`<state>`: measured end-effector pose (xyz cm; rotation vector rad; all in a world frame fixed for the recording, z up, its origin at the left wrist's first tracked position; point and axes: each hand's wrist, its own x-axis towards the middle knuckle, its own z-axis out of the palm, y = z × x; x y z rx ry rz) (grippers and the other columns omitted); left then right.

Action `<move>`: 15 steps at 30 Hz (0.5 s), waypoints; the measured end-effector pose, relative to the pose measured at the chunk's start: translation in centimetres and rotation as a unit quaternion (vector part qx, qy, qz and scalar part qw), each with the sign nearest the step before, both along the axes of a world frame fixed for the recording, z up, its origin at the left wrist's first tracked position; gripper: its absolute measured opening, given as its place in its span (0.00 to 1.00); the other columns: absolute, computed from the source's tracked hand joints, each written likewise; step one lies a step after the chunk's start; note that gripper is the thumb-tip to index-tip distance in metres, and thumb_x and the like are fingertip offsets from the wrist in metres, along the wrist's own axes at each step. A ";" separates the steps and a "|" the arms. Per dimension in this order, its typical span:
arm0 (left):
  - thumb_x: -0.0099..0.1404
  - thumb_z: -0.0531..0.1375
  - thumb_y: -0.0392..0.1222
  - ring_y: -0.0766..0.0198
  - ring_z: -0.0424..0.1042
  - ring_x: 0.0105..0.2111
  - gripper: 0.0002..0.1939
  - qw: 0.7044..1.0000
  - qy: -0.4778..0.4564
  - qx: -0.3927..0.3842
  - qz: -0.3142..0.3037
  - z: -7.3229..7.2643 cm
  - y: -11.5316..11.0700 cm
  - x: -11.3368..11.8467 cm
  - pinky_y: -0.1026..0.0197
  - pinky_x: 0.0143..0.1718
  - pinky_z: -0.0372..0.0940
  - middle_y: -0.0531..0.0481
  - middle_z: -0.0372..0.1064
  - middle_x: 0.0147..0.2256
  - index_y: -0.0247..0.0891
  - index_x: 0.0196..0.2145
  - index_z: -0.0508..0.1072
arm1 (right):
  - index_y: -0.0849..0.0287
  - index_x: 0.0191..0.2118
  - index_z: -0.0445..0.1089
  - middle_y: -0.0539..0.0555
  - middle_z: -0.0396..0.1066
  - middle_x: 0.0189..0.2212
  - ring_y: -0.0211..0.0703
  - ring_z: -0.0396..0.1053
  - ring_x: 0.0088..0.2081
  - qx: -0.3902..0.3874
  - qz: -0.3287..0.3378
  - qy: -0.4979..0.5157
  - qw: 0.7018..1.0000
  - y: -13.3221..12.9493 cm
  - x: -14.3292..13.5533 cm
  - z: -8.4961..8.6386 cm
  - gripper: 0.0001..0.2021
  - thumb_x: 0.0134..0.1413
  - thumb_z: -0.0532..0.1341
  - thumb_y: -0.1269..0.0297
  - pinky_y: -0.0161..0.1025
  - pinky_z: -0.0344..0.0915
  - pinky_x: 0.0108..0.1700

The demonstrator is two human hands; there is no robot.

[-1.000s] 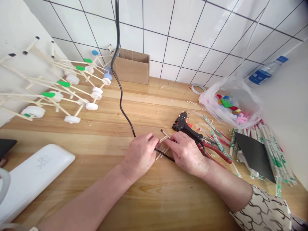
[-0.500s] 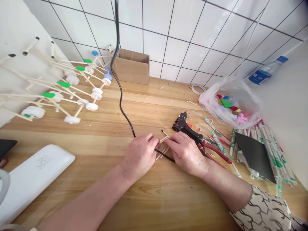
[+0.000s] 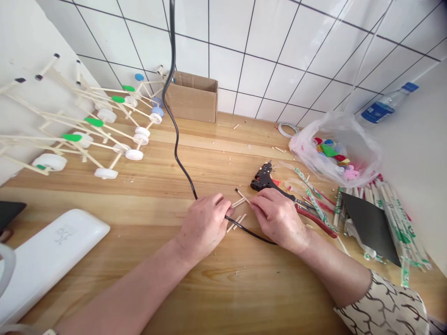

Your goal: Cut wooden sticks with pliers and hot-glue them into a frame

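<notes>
My left hand (image 3: 204, 223) is closed on thin wooden sticks (image 3: 238, 203), whose ends stick out to the right of its fingertips. My right hand (image 3: 281, 218) pinches a black-tipped wooden stick (image 3: 242, 195) that meets those ends at an angle; whether the pieces are joined I cannot tell. The black cable (image 3: 249, 229) passes beneath my left hand and curves to under my right. Below the fingertips, short loose sticks (image 3: 236, 222) lie on the wooden table (image 3: 223, 274). Beyond my right hand rests a black glue gun (image 3: 264, 178), partly covered by it.
Wheeled stick models (image 3: 118, 135) stand at the left, behind a white power bank (image 3: 59, 260). A cardboard box (image 3: 193, 102) is against the wall. At right are red-handled pliers (image 3: 316, 221), a plastic bag (image 3: 303, 144) of colourful pieces, wrapped stick bundles (image 3: 398, 218) and a bottle (image 3: 379, 109).
My right hand has shifted slightly to the right, showing more of the black-tipped stick and the cable. My left hand stays nearly still.
</notes>
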<state>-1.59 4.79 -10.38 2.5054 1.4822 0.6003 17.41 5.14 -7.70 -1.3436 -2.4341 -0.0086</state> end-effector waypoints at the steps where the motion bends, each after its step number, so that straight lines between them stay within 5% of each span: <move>1: 0.64 0.53 0.34 0.62 0.68 0.29 0.09 1.000 -0.002 0.001 0.001 0.0 0.0 0.0 0.60 0.32 0.61 0.51 0.68 0.29 0.38 0.29 0.72 | 0.62 0.31 0.73 0.57 0.71 0.30 0.43 0.67 0.34 -0.002 -0.006 -0.001 1.000 0.0 0.1 0.0 0.11 0.57 0.54 0.72 0.37 0.64 0.35; 11: 0.62 0.53 0.30 0.64 0.67 0.27 0.10 1.000 -0.002 0.029 0.001 0.5 -0.8 -0.6 0.62 0.31 0.61 0.51 0.69 0.28 0.38 0.29 0.72 | 0.60 0.30 0.72 0.55 0.71 0.28 0.41 0.68 0.31 0.000 -0.031 0.017 0.999 -0.2 0.8 0.8 0.11 0.57 0.54 0.71 0.36 0.63 0.33; 15: 0.62 0.52 0.29 0.64 0.67 0.27 0.11 0.999 -0.015 0.048 -0.015 0.5 -1.0 -1.1 0.61 0.31 0.62 0.51 0.70 0.29 0.38 0.30 0.73 | 0.60 0.34 0.71 0.59 0.71 0.34 0.47 0.68 0.37 0.033 -0.054 0.015 0.998 0.4 1.4 1.5 0.08 0.55 0.54 0.70 0.41 0.65 0.38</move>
